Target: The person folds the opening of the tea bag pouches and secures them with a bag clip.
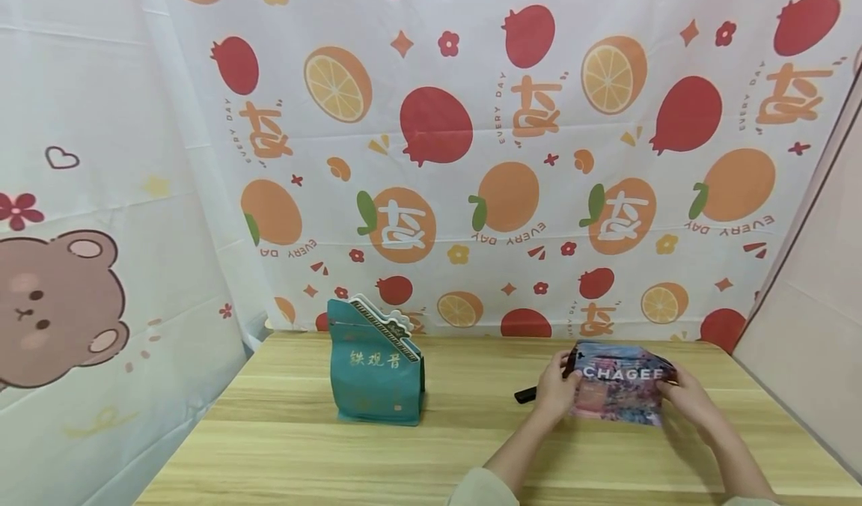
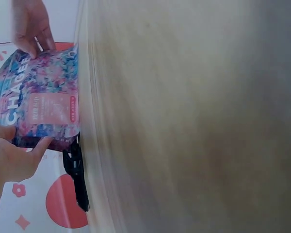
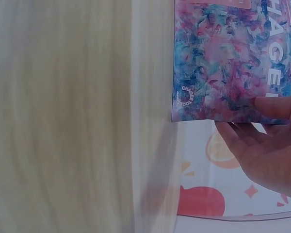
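Head view showed us a glossy pink-and-blue plastic-looking pouch standing roughly upright at the right part of the pale wood-grain counter; whether its base touched, we couldn't tell. We judged it light, pliable and somewhat slippery (its contents were hidden), best held by both side edges. Our left hand pinched one side and our right hand the other, thumbs in front, fingers behind, with both forearms reaching forward and converging toward it.

A bag stands on the table, left of the pouch, before a curtain.
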`<state>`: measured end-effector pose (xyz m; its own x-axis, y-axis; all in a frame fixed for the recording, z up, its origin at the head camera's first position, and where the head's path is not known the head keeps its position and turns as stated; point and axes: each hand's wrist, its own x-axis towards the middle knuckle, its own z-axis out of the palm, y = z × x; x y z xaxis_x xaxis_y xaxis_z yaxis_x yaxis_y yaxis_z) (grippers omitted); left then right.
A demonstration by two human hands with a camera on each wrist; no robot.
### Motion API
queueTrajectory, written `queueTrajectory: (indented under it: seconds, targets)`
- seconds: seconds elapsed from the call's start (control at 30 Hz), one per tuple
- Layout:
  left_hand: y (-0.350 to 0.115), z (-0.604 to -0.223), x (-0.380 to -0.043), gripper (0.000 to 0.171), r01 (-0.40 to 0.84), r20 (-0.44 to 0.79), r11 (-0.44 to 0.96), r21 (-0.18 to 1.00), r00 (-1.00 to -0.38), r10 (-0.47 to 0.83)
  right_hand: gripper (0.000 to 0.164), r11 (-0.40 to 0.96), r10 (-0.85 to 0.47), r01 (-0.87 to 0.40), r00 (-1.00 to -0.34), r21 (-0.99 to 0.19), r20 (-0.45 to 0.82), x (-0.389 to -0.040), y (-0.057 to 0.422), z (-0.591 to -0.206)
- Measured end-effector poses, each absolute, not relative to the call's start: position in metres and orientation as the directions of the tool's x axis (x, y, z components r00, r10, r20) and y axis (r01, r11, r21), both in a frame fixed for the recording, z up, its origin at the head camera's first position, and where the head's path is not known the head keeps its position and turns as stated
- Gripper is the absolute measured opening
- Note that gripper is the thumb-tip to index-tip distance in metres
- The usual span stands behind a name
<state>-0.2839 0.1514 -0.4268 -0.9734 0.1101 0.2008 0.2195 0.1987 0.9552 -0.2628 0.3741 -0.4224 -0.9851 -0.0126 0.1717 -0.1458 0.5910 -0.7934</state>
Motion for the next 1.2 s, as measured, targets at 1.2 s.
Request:
queueTrajectory:
  seconds: [1.2]
  targets:
    - [0.092,-0.407,-0.289,0.034,0.1,0.07,0.166,0.981,-0.982,0.175,0.038,0.513,-0.005,-0.107,-0.992,-0.851,0.122,-0.279,0.318,-0.415]
